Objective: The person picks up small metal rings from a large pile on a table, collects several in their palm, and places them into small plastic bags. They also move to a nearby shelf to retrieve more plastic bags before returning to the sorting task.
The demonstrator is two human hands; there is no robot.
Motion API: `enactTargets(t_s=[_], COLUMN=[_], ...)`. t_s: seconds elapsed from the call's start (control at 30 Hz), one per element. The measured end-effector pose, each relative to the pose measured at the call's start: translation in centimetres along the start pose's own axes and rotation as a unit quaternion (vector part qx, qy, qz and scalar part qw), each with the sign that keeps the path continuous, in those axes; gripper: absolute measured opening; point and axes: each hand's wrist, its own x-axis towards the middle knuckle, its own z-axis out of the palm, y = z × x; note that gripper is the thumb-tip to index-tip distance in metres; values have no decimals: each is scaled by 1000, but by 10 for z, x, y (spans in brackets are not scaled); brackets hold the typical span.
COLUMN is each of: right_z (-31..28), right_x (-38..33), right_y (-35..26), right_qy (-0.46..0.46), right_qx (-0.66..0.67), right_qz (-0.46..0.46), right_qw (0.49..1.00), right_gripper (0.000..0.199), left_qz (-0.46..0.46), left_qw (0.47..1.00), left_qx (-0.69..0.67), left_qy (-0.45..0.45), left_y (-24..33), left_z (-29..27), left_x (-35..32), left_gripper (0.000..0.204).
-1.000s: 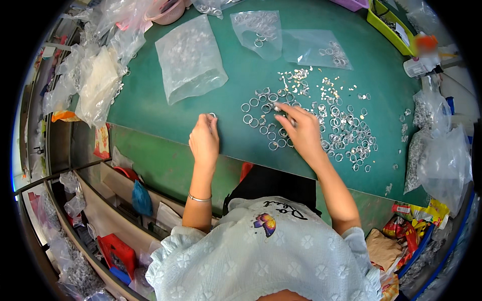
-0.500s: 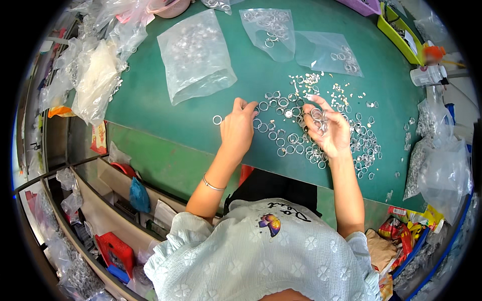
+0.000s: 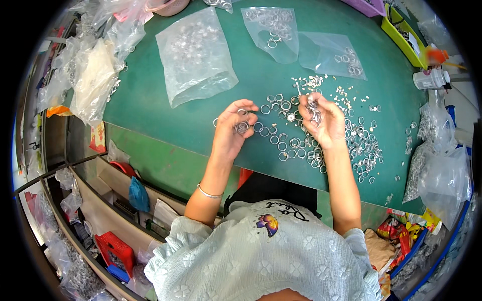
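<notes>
Silver-coloured finger rings [image 3: 370, 145] are spread over the green tabletop, most of them around and right of my right hand. My left hand [image 3: 228, 131] is turned partly upward, its fingers curled around several rings [image 3: 242, 126]. Another ring lies half hidden at its left side. Further right, my right hand [image 3: 330, 126], palm up with bent fingers, cradles a small cluster of rings [image 3: 314, 111]. Between the hands lies a loose group of rings [image 3: 274, 131], one with a pale round face [image 3: 290, 117]. Small whitish bits [image 3: 315, 81] are scattered just beyond the right hand.
Clear plastic bags of rings [image 3: 197, 55] lie across the far side of the green table [image 3: 150, 113]. Crumpled bags [image 3: 95, 85] crowd the left edge. At right are a yellow-green basket [image 3: 404, 40], a white bottle [image 3: 431, 79] and filled bags [image 3: 442, 175]. Drawers [image 3: 120, 195] stand lower left.
My left hand has rolled from back-up to palm-side showing, revealing the rings in it. My right hand's fingers have drawn further in around its rings. The view has shifted slightly.
</notes>
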Motion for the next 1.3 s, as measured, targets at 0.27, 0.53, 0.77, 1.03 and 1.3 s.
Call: enactTargets(t_s=[0.27, 0.53, 0.77, 1.03, 1.3], right_z=[-1, 7, 16, 21, -4], right_x=[6, -24, -25, -23, -39], right_y=[14, 1, 40, 59, 18], right_qy=[87, 105, -22, -46, -77], right_qx=[-639, -474, -691, -813, -80], right_qz=[-234, -80, -207, -285, -66], right_qw=[727, 871, 692, 505, 992], right_gripper=[15, 16, 21, 12, 8], left_qz=[226, -65, -7, 214, 229], left_qw=[700, 995, 990, 731, 743], left_qx=[676, 72, 127, 647, 624], left_qy=[46, -36, 66, 34, 82], left_y=[-18, 10, -8, -19, -21], left_z=[14, -2, -14, -2, 12], left_x=[20, 5, -26, -29, -30], left_gripper=[22, 13, 14, 16, 19])
